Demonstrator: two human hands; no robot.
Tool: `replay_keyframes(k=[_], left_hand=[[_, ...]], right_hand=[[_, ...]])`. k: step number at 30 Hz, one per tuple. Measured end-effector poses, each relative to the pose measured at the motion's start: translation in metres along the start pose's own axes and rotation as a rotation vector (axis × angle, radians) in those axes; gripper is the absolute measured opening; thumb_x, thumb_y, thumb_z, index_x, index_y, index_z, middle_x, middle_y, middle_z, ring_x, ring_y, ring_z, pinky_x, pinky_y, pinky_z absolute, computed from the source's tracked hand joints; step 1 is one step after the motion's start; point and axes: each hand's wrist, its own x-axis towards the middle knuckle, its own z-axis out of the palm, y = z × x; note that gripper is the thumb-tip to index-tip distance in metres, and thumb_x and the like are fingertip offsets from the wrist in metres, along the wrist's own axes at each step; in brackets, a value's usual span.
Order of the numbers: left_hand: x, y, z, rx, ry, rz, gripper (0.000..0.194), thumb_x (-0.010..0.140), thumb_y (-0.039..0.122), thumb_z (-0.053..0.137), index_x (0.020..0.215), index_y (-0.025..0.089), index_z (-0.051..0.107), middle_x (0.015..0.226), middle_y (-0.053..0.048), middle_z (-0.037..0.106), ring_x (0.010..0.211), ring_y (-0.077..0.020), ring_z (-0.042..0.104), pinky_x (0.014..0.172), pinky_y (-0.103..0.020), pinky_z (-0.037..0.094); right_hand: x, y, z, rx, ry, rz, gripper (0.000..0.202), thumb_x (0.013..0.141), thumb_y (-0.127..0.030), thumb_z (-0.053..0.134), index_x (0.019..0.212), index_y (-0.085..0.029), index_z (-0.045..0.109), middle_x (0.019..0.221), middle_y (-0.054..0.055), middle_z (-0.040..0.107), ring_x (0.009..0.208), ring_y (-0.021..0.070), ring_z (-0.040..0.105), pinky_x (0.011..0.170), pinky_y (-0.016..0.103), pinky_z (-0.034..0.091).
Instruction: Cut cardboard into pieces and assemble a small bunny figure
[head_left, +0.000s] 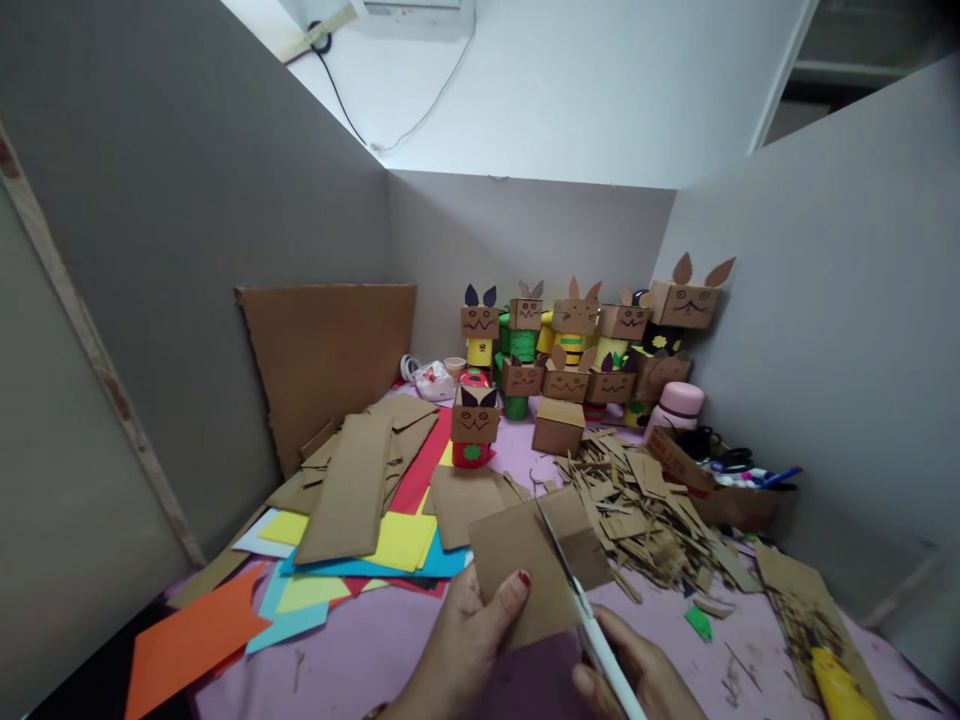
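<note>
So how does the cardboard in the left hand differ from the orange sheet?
The cardboard is plain brown; the orange sheet is bright orange. The cardboard is held up in the left hand, with the right hand's scissors across it; the orange sheet lies on the table, untouched. Both are flat pieces.

- Ten eared cardboard heads (474, 423), far
- One plain cardboard box (557, 436), far
- One pink bottle (679, 404), far right
- Two hands (474, 622), near
- One pair of white-handled scissors (600, 644), near
</note>
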Motion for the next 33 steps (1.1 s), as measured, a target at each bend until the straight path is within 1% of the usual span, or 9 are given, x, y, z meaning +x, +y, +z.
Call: replay_keyframes(k=[4,9,15,19,23,26,29,31,33], left_hand=[[-0.001,-0.004,0.002,-0.008,0.055,-0.019,0.048,0.073,0.037,0.064,0.117,0.018,0.055,0.105,-0.013,0.068,0.088,-0.0258,0.065,0.076,-0.035,0.050],[-0.001,-0.005,0.002,0.002,0.107,-0.035,0.049,0.074,0.036,0.063,0.118,0.019,0.053,0.103,-0.011,0.069,0.087,-0.0244,0.064,0.071,-0.032,0.050],[0.001,-0.014,0.002,-0.011,0.098,-0.033,0.037,0.078,0.036,0.058,0.110,0.016,0.056,0.091,-0.010,0.071,0.074,-0.0197,0.064,0.063,-0.029,0.049],[0.001,-0.018,0.000,-0.017,0.111,-0.046,0.032,0.077,0.035,0.060,0.101,0.013,0.059,0.084,-0.009,0.071,0.067,-0.0168,0.063,0.062,-0.027,0.048],[0.001,-0.015,0.000,-0.052,0.123,-0.043,0.038,0.078,0.033,0.059,0.110,0.015,0.055,0.095,-0.011,0.069,0.078,-0.0199,0.064,0.068,-0.030,0.048],[-0.001,-0.010,0.003,-0.032,0.036,-0.085,0.038,0.076,0.028,0.060,0.111,0.015,0.055,0.096,-0.012,0.069,0.080,-0.0212,0.064,0.069,-0.030,0.048],[-0.004,-0.007,0.005,0.073,-0.151,-0.145,0.035,0.072,0.022,0.061,0.106,0.014,0.061,0.091,-0.010,0.069,0.077,-0.0209,0.064,0.069,-0.028,0.047],[-0.005,-0.008,0.005,0.167,-0.251,-0.178,0.033,0.068,0.020,0.064,0.101,0.013,0.064,0.085,-0.008,0.070,0.074,-0.0201,0.064,0.066,-0.026,0.046],[-0.004,-0.011,0.003,0.212,-0.271,-0.202,0.032,0.066,0.022,0.067,0.098,0.013,0.065,0.080,-0.007,0.070,0.071,-0.0191,0.063,0.063,-0.025,0.045]], right_hand=[[0.000,-0.001,-0.001,0.015,0.017,-0.001,0.050,0.065,-0.059,0.060,0.095,-0.018,0.065,0.049,-0.001,0.054,0.047,0.0173,0.050,0.056,0.032,0.049],[-0.002,0.002,-0.002,-0.012,0.031,0.031,0.051,0.066,-0.060,0.060,0.091,-0.016,0.065,0.049,-0.002,0.051,0.051,0.0165,0.050,0.057,0.029,0.048],[-0.001,0.005,0.003,0.041,0.009,0.033,0.046,0.066,-0.059,0.061,0.082,-0.016,0.063,0.048,-0.004,0.044,0.051,0.0161,0.047,0.059,0.030,0.046],[0.004,0.008,0.006,0.142,-0.019,0.062,0.047,0.063,-0.060,0.064,0.077,-0.015,0.061,0.052,-0.004,0.046,0.049,0.0120,0.046,0.050,0.024,0.043],[0.009,0.007,0.001,0.218,0.038,0.252,0.056,0.066,-0.063,0.061,0.092,-0.014,0.054,0.041,-0.009,0.043,0.031,0.0065,0.038,0.032,0.016,0.028],[0.010,-0.001,-0.002,0.342,0.125,0.267,0.066,0.066,-0.063,0.061,0.108,-0.014,0.048,0.047,-0.005,0.053,0.034,0.0109,0.048,0.034,0.019,0.036],[0.008,-0.005,-0.006,0.377,0.204,0.118,0.060,0.061,-0.054,0.070,0.105,-0.016,0.054,0.068,0.002,0.061,0.054,0.0161,0.057,0.053,0.027,0.048],[0.008,-0.004,-0.009,0.357,0.264,0.065,0.057,0.059,-0.049,0.073,0.103,-0.018,0.056,0.078,0.002,0.059,0.064,0.0170,0.057,0.062,0.027,0.047],[0.008,-0.001,-0.012,0.349,0.259,0.095,0.059,0.058,-0.047,0.074,0.106,-0.018,0.055,0.074,0.000,0.055,0.061,0.0152,0.052,0.059,0.026,0.045]])
